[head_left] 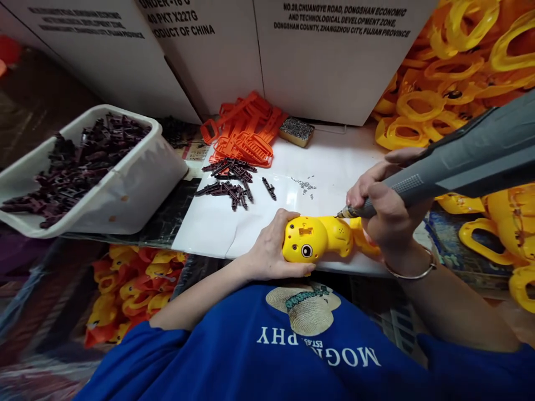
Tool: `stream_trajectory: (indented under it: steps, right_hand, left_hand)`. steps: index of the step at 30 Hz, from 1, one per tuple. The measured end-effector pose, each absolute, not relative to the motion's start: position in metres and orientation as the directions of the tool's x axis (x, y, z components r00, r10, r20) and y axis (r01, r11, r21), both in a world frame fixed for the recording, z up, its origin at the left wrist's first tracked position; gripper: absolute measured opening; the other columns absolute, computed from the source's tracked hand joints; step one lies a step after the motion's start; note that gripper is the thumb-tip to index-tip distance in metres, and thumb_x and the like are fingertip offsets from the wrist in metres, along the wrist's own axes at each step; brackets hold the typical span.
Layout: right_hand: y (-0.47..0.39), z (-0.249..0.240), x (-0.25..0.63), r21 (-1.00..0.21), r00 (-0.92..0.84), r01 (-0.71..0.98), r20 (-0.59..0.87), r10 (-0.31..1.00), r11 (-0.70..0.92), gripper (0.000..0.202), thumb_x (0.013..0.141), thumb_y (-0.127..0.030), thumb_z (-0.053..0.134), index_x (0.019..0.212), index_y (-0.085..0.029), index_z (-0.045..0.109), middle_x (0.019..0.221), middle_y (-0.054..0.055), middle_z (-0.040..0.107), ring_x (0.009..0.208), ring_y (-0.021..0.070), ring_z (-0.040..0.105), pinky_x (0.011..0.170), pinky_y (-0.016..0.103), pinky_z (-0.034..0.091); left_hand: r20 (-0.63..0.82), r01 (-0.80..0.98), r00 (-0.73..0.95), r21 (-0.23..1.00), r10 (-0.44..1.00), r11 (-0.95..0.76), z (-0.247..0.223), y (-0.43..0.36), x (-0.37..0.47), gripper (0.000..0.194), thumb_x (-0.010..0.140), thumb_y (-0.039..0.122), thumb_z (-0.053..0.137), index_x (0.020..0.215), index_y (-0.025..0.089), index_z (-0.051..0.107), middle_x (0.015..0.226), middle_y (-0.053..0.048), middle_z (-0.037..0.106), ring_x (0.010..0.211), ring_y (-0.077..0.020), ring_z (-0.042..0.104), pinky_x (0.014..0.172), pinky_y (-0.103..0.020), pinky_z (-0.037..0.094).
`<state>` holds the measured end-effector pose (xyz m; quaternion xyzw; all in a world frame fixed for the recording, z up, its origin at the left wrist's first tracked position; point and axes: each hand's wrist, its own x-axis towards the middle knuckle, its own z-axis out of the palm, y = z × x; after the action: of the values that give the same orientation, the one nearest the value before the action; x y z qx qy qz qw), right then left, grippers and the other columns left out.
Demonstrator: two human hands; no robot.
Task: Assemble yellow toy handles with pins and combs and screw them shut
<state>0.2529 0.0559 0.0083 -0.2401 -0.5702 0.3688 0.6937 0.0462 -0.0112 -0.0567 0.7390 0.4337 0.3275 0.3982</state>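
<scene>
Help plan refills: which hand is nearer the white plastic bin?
Left hand: holding the yellow animal toy, right of the white plastic bin. The right hand, gripping the electric screwdriver, is farther right.

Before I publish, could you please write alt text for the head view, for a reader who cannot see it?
A person's left hand grips a yellow toy by its head while the right hand holds a grey power tool with its tip at the toy's far edge. Beyond, on a white surface, lie small metal pieces, dark parts and orange parts.
</scene>
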Motion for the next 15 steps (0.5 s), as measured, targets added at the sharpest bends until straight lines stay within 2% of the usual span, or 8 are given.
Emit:
stream_trajectory:
  steps: [3, 6, 11, 15]
  right_hand:
    - [0.047, 0.032, 0.247, -0.723, 0.088, -0.289, 0.633, 0.769, 0.628, 0.033, 0.079, -0.024, 0.081, 0.108, -0.032, 0.066, 0.064, -0.009, 0.058, 0.042, 0.01, 0.048, 0.042, 0.028, 0.045]
    - [0.043, 0.045, 0.233, -0.706, 0.082, -0.35, 0.631, 0.771, 0.615, 0.033, 0.08, -0.027, 0.08, 0.108, -0.032, 0.063, 0.064, -0.01, 0.057, 0.042, 0.0099, 0.047, 0.042, 0.029, 0.045]
    - [0.049, 0.035, 0.212, -0.746, -0.006, -0.341, 0.61, 0.793, 0.572, 0.035, 0.084, -0.036, 0.078, 0.111, -0.034, 0.056, 0.065, -0.011, 0.058, 0.042, 0.0105, 0.049, 0.042, 0.028, 0.044]
    - [0.054, 0.024, 0.206, -0.792, -0.045, -0.344, 0.55, 0.834, 0.504, 0.036, 0.082, -0.035, 0.08, 0.109, -0.031, 0.057, 0.066, -0.01, 0.06, 0.042, 0.0101, 0.05, 0.042, 0.027, 0.045]
  left_hand:
    - [0.129, 0.38, 0.414, 0.875, 0.901, -0.3, -0.056, -0.011, 0.046, 0.088, 0.067, 0.059, 0.085, 0.131, 0.026, 0.035, 0.117, -0.006, 0.053, 0.097, -0.026, 0.065, 0.081, -0.045, 0.058]
    - [0.141, 0.371, 0.414, 0.876, 0.899, -0.308, -0.055, -0.011, 0.046, 0.087, 0.067, 0.059, 0.086, 0.13, 0.026, 0.036, 0.116, -0.006, 0.054, 0.099, -0.0272, 0.065, 0.083, -0.045, 0.058]
    - [0.128, 0.37, 0.415, 0.88, 0.901, -0.297, -0.055, -0.011, 0.046, 0.089, 0.067, 0.064, 0.084, 0.131, 0.025, 0.037, 0.117, -0.007, 0.053, 0.095, -0.0266, 0.065, 0.081, -0.046, 0.057]
    - [0.138, 0.358, 0.422, 0.883, 0.896, -0.304, -0.055, -0.011, 0.046, 0.088, 0.066, 0.061, 0.085, 0.131, 0.025, 0.038, 0.118, -0.008, 0.052, 0.098, -0.0275, 0.064, 0.08, -0.046, 0.057]
